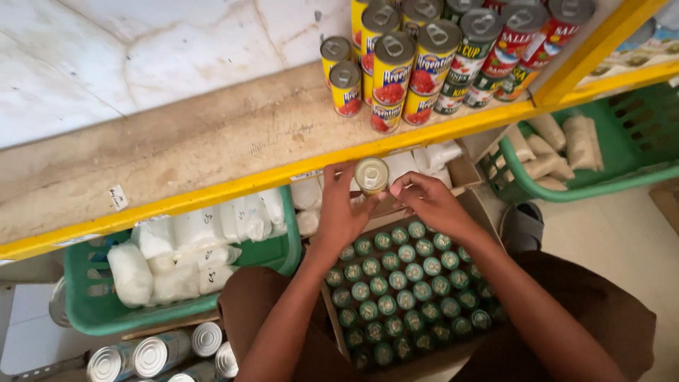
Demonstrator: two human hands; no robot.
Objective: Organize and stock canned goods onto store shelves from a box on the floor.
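Both hands, left hand and right hand, pinch one small can just above the far edge of the can-filled box, below the shelf; fingertip-only grip could slip, dropping it onto the packed cans.

We find bare room on the wooden shelf toward 10 o'clock. At 1 o'clock stacked tins block it. The yellow shelf edge crosses just above the carton of cans.
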